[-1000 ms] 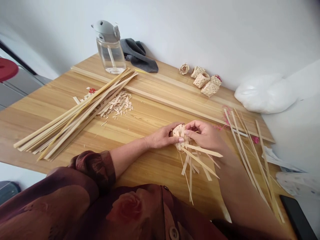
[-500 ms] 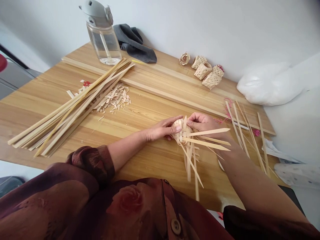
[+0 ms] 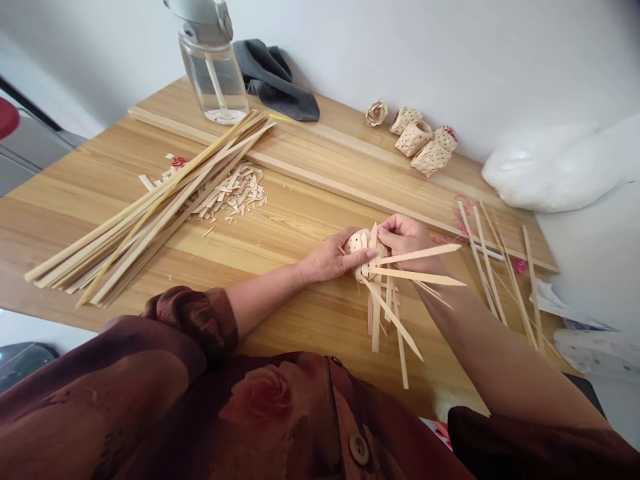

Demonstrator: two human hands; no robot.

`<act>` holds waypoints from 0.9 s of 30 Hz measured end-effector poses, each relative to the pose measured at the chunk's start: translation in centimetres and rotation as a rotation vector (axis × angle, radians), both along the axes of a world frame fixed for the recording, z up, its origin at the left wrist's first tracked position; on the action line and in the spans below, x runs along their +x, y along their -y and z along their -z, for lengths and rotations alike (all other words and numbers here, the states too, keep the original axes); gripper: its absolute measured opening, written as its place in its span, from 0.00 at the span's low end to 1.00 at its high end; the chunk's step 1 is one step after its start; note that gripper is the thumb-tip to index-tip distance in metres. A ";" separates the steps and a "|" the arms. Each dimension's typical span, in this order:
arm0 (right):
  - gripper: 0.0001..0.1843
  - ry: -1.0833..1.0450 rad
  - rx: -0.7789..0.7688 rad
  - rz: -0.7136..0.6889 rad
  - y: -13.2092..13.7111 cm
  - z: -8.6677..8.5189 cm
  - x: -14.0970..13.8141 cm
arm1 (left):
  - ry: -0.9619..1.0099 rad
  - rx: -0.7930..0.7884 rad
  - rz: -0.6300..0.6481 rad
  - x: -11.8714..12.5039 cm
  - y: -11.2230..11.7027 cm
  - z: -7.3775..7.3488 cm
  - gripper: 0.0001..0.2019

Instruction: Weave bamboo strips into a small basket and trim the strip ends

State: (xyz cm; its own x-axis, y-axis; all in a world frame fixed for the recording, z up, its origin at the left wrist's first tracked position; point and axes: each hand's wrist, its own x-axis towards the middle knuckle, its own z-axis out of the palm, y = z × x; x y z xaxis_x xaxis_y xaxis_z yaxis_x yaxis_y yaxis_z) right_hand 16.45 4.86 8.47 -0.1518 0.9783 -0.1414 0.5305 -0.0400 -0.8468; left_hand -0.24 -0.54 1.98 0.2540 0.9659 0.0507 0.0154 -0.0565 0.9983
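A small half-woven basket (image 3: 361, 244) of pale bamboo strips sits between both hands above the wooden table (image 3: 300, 320). My left hand (image 3: 334, 257) cups its left side, fingers closed round it. On its right, my right hand (image 3: 406, 237) pinches one upright strip at the top of the weave. Several loose strip ends (image 3: 395, 320) fan out from the basket toward me and to the right, some pointed.
A long bundle of bamboo strips (image 3: 150, 210) lies at left beside a heap of offcuts (image 3: 233, 193). A water bottle (image 3: 213, 63) and grey cloth (image 3: 275, 80) stand at the back. Finished small woven baskets (image 3: 420, 139), a white bag (image 3: 550, 170) and more strips (image 3: 495, 273) are at right.
Both hands have turned the woven piece slightly and the loose strip ends swung from pointing toward me to fanning rightward. The view shifted a little; the hands kept their hold.
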 end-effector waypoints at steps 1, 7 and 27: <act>0.09 0.002 0.002 0.009 -0.1 0.0 -0.1 | -0.006 0.000 -0.009 0.0 0.1 0.0 0.31; 0.13 -0.079 -0.016 0.007 0.3 0.3 -0.1 | -0.021 -0.009 -0.020 0.2 0.4 0.4 0.31; 0.08 0.075 0.336 -0.091 2.1 1.5 0.2 | -0.052 0.023 0.064 0.0 0.2 0.8 0.29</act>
State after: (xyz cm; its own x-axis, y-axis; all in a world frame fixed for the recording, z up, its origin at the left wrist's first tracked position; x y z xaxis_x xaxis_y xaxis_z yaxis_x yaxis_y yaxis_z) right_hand 16.70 2.78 6.96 -0.2414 0.9551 0.1718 0.5802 0.2840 -0.7634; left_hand -0.27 -0.75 1.21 0.3183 0.9462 0.0581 0.0629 -0.0822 0.9946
